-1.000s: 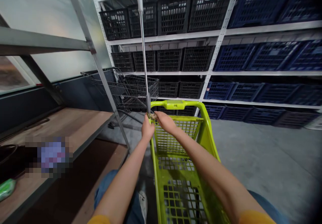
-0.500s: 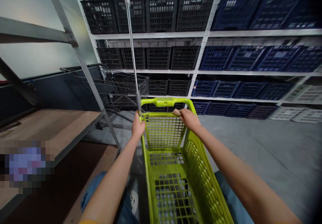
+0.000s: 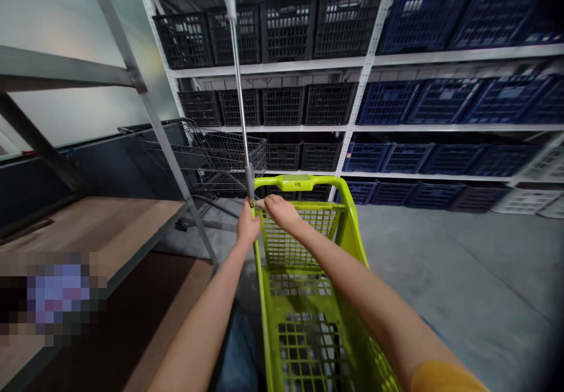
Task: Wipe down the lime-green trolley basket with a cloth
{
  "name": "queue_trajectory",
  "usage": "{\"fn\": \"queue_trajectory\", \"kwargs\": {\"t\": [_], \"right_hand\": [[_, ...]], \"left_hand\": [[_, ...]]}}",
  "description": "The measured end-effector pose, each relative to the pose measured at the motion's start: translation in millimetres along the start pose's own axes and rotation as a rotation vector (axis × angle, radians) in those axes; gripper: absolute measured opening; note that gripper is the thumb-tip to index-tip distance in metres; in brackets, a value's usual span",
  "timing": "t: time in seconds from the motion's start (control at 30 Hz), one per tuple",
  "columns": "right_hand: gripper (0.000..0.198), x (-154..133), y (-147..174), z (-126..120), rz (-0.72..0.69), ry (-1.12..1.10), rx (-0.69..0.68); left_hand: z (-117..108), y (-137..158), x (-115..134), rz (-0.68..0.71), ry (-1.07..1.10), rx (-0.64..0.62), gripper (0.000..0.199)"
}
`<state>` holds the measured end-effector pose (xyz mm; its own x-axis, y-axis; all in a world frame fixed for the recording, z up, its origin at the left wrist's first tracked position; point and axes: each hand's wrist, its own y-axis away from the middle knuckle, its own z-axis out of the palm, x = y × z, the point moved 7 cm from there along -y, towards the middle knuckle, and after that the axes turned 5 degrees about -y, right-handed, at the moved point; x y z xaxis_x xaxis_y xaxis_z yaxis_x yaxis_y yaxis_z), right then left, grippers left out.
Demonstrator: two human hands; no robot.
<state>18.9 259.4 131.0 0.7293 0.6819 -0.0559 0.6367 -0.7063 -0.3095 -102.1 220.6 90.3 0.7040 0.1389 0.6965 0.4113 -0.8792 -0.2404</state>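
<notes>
A lime-green plastic shopping cart (image 3: 304, 310) stands in front of me, its basket floor a grid with no goods on it. At its far left corner rises a thin metal pole (image 3: 243, 104) with a grey lower sleeve. My left hand (image 3: 248, 225) is closed round the cart's corner at the foot of that pole. Close beside it, my right hand (image 3: 282, 212) pinches a small pale cloth (image 3: 259, 204) against the cart's back rim. Most of the cloth is hidden by the fingers. The cart's handle (image 3: 296, 182) lies just beyond both hands.
White shelving (image 3: 365, 80) across the back carries black crates (image 3: 288, 30) and blue crates (image 3: 388, 103). Left of me is a metal-framed rack with a wooden shelf (image 3: 110, 215), holding a blurred-out item. Behind it stands a dark wire cart (image 3: 220, 154). Grey floor (image 3: 432, 251) extends to the right.
My right hand has slid left along the cart's back rim with the cloth, from the right side to beside the pole. My left hand stays at the corner. The view has shifted slightly.
</notes>
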Motion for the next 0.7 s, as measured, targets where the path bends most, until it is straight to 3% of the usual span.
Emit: {"fn": "queue_trajectory", "kwargs": {"t": [0.2,0.33,0.47,0.7], "right_hand": [[0.018,122.7,82.2,-33.1,0.263,0.122,0.009],[0.019,150.0,112.3,-43.1,0.338,0.197,0.014],[0.021,115.3,91.5,-31.7,0.328,0.091,0.075],[0.021,-10.8,1.9,2.5,0.065,-0.061,0.095]], "left_hand": [[-1.7,-6.9,-7.1,0.043,-0.012,0.013,0.076],[-3.9,-6.8,-12.9,0.044,0.011,0.038,0.076],[-5.3,-3.1,-14.4,0.025,0.048,0.045,0.077],[-7.8,1.8,-11.2,0.044,0.116,0.064,0.076]]}}
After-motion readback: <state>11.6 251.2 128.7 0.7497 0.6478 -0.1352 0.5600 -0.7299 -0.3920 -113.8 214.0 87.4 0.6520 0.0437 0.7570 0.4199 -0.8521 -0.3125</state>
